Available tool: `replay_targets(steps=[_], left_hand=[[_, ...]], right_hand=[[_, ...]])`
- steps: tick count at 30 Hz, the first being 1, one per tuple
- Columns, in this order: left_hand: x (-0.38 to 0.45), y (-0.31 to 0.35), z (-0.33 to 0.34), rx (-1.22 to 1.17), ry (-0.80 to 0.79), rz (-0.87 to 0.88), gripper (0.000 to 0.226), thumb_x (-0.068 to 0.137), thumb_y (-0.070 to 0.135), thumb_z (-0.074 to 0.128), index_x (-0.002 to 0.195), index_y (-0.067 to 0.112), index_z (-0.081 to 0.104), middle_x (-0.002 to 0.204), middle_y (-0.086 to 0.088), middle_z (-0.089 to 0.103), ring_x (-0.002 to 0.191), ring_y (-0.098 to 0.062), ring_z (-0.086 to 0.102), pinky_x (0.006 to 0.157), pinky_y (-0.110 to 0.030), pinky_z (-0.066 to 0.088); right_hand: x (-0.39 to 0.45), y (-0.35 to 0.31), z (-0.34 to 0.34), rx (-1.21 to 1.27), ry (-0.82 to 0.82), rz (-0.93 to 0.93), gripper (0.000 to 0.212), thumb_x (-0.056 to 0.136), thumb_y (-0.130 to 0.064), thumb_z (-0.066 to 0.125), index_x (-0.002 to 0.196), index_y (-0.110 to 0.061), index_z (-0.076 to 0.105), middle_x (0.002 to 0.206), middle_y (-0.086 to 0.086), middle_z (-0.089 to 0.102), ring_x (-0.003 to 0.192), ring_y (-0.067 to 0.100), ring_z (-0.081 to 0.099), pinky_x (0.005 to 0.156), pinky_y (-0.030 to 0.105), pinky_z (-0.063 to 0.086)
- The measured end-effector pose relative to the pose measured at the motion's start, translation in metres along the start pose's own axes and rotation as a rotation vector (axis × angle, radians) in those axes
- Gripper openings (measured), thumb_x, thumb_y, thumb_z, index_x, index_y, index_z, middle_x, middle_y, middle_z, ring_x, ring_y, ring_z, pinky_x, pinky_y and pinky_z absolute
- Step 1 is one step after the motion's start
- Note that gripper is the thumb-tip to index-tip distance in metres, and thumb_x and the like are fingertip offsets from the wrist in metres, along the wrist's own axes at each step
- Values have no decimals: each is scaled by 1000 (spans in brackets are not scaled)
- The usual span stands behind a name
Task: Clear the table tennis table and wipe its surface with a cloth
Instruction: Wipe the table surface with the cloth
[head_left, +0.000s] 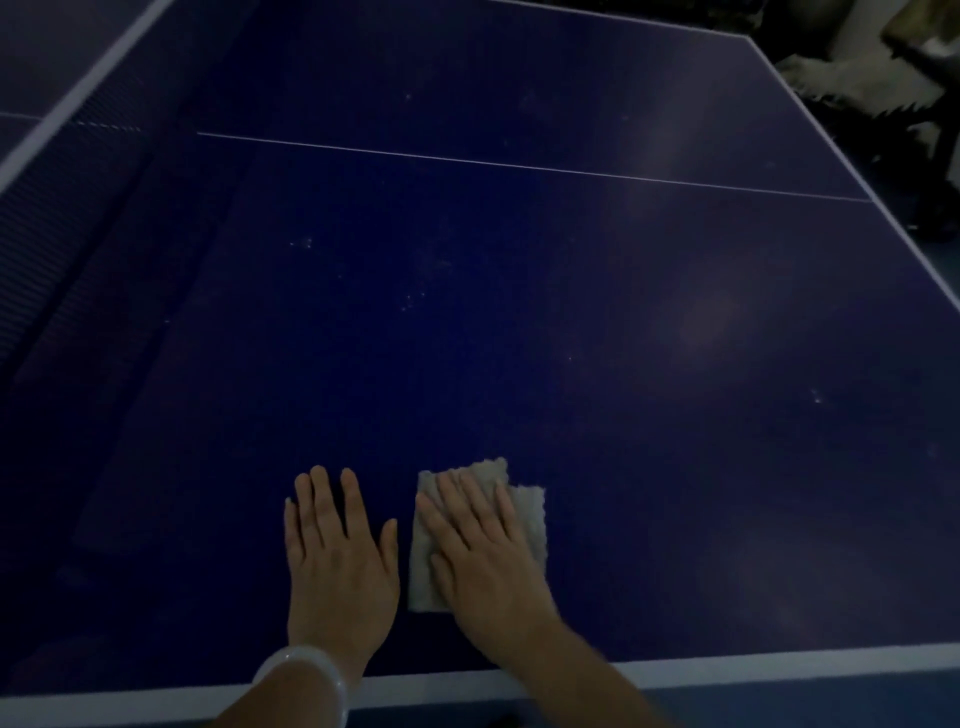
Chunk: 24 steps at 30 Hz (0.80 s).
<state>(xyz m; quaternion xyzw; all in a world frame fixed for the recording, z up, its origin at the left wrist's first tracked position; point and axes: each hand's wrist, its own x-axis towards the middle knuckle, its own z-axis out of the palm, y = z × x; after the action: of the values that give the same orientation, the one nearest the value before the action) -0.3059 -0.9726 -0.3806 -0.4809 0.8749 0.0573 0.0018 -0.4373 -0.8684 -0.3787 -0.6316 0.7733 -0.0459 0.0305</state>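
Observation:
A dark blue table tennis table (519, 322) fills the view, with a thin white centre line across it and white edge lines. A pale folded cloth (527, 512) lies flat near the table's near edge. My right hand (480, 551) presses on the cloth with straight, spread fingers. My left hand (337, 556) rests flat on the bare surface just left of the cloth, a pale bangle on its wrist. Small light specks dot the surface further out.
The net (78, 171) with its white top band runs along the left side. Beyond the table's right edge, at the upper right, stand dim pale objects and dark shapes (883, 78). The white near edge line (779, 662) crosses the bottom.

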Motion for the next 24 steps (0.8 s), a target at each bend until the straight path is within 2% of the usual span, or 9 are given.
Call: replay_targets(steps=[2, 3, 6, 8, 10, 15, 19, 22, 24], left_hand=[[1, 0, 0, 4, -1, -12, 72, 97, 48, 15, 148, -2, 26, 154, -29, 20, 145, -39, 17, 118, -54, 17], [1, 0, 0, 1, -2, -16, 72, 97, 48, 15, 148, -2, 26, 154, -29, 20, 145, -39, 17, 118, -54, 16], [1, 0, -1, -13, -6, -13, 71, 97, 48, 16, 148, -1, 25, 154, -29, 19, 145, -39, 18, 118, -53, 16], [2, 0, -2, -13, -10, -14, 71, 97, 48, 16, 148, -1, 24, 154, -29, 19, 145, -39, 18, 118, -53, 17], [2, 0, -2, -5, -20, -12, 71, 96, 48, 17, 148, -1, 25, 154, -29, 19, 145, -40, 18, 117, -54, 19], [2, 3, -4, 4, -9, -18, 70, 97, 47, 17, 148, -1, 27, 154, -28, 20, 144, -40, 20, 116, -53, 18], [2, 2, -3, 2, -15, -28, 70, 98, 49, 17, 149, 2, 26, 156, -26, 18, 146, -37, 16, 117, -52, 16], [2, 1, -1, 0, -20, -29, 70, 98, 50, 16, 149, 3, 25, 156, -26, 18, 146, -37, 15, 116, -52, 18], [2, 1, 0, -7, -25, -27, 71, 98, 50, 14, 150, 3, 23, 156, -26, 17, 147, -37, 14, 116, -53, 19]], right_hand=[[1, 39, -9, -144, -33, -40, 72, 94, -37, 53, 154, -13, 20, 159, 10, 26, 148, 28, 19, 118, 50, 10], [-3, 64, -13, -205, -83, 87, 83, 90, -34, 59, 154, -8, 13, 158, 14, 27, 145, 31, 22, 118, 52, 12], [-31, 122, -20, -61, 2, 774, 75, 99, -29, 41, 155, -14, -7, 164, 13, 2, 150, 30, 6, 120, 53, 11], [-40, 112, -19, 105, 131, 1021, 58, 103, -32, 18, 153, -23, -11, 165, 6, -1, 151, 23, -1, 120, 52, 6], [-31, 78, -13, 27, 150, 943, 54, 102, -29, 5, 154, -20, -5, 164, 9, 5, 151, 26, 3, 120, 55, 7], [49, 15, 1, -20, 63, 251, 60, 100, -34, 13, 157, -16, 13, 164, 8, 8, 152, 25, 5, 121, 54, 12], [85, 70, -7, -186, -111, 41, 60, 100, -33, 30, 155, -13, 20, 163, 8, 10, 150, 28, 9, 121, 51, 3], [61, 142, -19, -172, -88, 630, 64, 96, -27, 43, 153, -11, 22, 156, 14, 26, 141, 30, 31, 116, 53, 24], [34, 157, -26, 46, 25, 1011, 61, 102, -33, 22, 157, -17, 2, 163, 11, 11, 149, 28, 15, 119, 54, 14]])
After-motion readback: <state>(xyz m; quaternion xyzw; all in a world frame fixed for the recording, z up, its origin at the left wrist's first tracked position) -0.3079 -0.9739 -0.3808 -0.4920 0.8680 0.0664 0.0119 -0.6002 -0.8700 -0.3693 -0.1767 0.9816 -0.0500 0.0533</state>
